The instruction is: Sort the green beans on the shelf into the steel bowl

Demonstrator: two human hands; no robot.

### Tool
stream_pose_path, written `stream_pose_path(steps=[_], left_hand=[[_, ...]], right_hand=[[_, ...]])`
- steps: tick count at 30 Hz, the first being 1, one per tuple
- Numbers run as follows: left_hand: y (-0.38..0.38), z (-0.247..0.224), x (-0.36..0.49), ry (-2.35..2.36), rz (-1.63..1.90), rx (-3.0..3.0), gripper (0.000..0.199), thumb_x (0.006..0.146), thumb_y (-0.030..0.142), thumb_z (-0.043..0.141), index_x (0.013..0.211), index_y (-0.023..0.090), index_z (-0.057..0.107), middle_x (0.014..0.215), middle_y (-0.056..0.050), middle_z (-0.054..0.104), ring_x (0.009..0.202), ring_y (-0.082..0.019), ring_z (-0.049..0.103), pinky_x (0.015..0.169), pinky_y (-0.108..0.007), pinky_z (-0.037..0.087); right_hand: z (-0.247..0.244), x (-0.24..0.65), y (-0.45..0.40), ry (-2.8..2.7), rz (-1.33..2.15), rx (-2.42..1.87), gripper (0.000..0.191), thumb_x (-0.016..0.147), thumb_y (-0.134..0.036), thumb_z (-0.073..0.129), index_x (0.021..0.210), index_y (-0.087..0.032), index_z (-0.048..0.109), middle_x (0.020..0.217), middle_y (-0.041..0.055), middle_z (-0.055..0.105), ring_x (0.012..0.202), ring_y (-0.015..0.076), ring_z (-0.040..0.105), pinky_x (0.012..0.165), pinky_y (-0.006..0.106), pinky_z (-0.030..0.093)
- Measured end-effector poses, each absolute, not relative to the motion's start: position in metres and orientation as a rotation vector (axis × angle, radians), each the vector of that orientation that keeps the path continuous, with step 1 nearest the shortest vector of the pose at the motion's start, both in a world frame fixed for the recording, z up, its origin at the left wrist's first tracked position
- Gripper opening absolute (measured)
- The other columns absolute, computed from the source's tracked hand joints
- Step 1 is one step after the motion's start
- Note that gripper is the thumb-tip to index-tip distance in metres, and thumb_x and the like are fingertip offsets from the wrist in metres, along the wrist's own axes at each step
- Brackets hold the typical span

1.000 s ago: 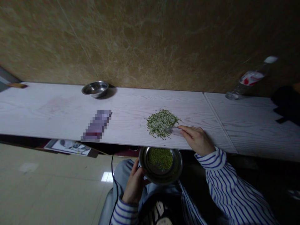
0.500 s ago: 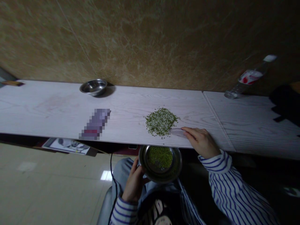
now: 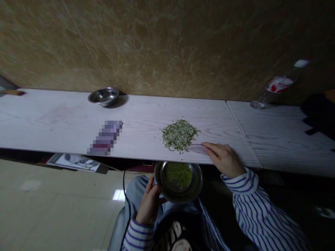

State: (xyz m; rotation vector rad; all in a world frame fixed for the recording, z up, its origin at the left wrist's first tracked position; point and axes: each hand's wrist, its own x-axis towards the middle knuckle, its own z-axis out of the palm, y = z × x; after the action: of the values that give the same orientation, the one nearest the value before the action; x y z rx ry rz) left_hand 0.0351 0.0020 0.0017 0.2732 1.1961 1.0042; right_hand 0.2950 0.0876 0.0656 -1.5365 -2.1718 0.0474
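My left hand (image 3: 149,203) is closed on the left rim of a steel bowl (image 3: 198,184), which sits just below the table's front edge. Small green beans (image 3: 180,174), like mung beans, lie in the bowl with a few white grains. On the white table, green beans mixed with white grains form a loose spread-out pile (image 3: 180,134). My right hand (image 3: 225,157), closed, pinches a thin see-through plastic piece (image 3: 196,149). This piece lies low over the table, its left end at the pile's lower right edge. Its exact kind is unclear.
A second steel bowl (image 3: 104,97) stands near the wall at the left. A blurred-out flat purple object (image 3: 106,137) lies closer to the front edge. To the right stand a clear bottle (image 3: 280,84) and a black item (image 3: 319,113). A dark cable (image 3: 128,202) hangs beside my leg.
The plastic piece has shifted slightly left, its tip moving a little along the pile's lower edge. My left hand and the bowl stay almost where they were.
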Motion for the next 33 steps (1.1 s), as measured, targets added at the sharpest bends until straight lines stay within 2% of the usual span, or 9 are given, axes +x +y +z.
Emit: stream_pose_path(steps=[14, 26, 33], left_hand=[[0.0018, 0.0057, 0.0342, 1.185, 1.013, 0.265, 0.057, 0.065, 0.023, 0.058, 0.122, 0.027, 0.051, 0.085, -0.001, 0.057, 0.073, -0.014, 0.050, 0.063, -0.027, 0.045], [0.0024, 0.0037, 0.0341, 1.187, 1.002, 0.259, 0.063, 0.066, 0.019, 0.056, 0.127, 0.027, 0.045, 0.082, -0.001, 0.055, 0.070, -0.013, 0.046, 0.057, -0.024, 0.042], [0.0022, 0.0035, 0.0346, 1.200, 1.014, 0.262, 0.061, 0.065, 0.018, 0.055, 0.125, 0.026, 0.047, 0.078, 0.000, 0.054, 0.073, -0.014, 0.049, 0.061, -0.026, 0.044]], right_hand=[[0.0653, 0.2895, 0.0926, -2.211, 0.071, -1.495, 0.024, 0.090, -0.024, 0.046, 0.107, -0.021, 0.063, 0.101, 0.0056, 0.071, 0.089, 0.0190, 0.066, 0.078, 0.034, 0.047], [0.0664, 0.2937, 0.0887, -2.185, 0.092, -1.527, 0.023, 0.089, -0.023, 0.049, 0.106, -0.019, 0.064, 0.099, 0.0063, 0.071, 0.087, 0.0193, 0.066, 0.079, 0.034, 0.047], [0.0639, 0.2989, 0.0848, -2.200, 0.083, -1.536, 0.023, 0.089, -0.023, 0.049, 0.106, -0.020, 0.064, 0.102, 0.0059, 0.071, 0.089, 0.0196, 0.065, 0.080, 0.034, 0.046]])
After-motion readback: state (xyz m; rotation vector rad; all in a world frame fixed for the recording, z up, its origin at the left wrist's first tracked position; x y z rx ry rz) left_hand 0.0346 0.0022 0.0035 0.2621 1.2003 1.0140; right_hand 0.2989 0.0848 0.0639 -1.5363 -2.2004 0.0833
